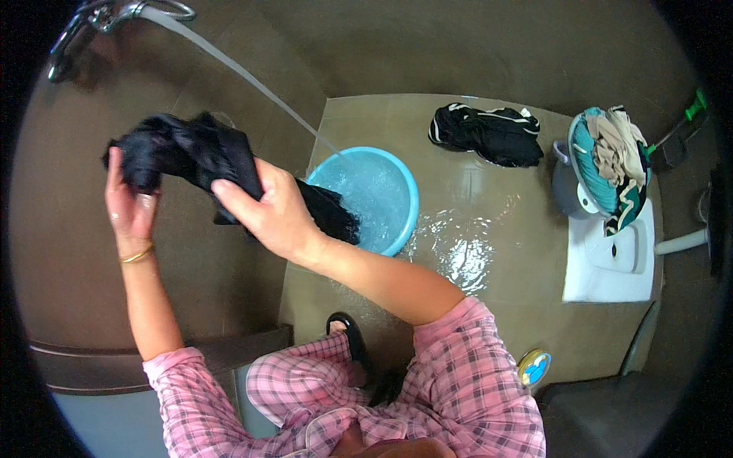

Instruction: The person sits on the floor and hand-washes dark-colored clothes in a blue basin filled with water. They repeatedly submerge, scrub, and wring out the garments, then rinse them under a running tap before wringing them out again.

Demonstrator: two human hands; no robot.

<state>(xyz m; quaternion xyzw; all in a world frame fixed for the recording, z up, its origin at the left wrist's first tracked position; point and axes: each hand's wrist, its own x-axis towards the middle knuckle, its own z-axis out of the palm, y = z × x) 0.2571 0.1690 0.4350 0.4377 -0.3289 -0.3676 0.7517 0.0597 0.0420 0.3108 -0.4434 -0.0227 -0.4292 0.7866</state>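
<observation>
A wet black garment (202,153) is held up at the left, stretched between both hands. My left hand (131,200) grips its left end from below, with the fingers partly hidden by the cloth. My right hand (279,210) is closed on the cloth further right, thumb on top. The garment's lower end hangs toward the rim of a light blue basin (412,195). Water (252,80) streams from a wall tap (107,15) into the basin, where the surface is churned and bubbly.
On the wet tiled floor (489,221), a black garment bundle with white trim (489,136) lies right of the basin. A heaped laundry bucket (569,191) stands beside a white squat toilet (611,278). A small round yellow-and-blue container (534,368) sits nearer me.
</observation>
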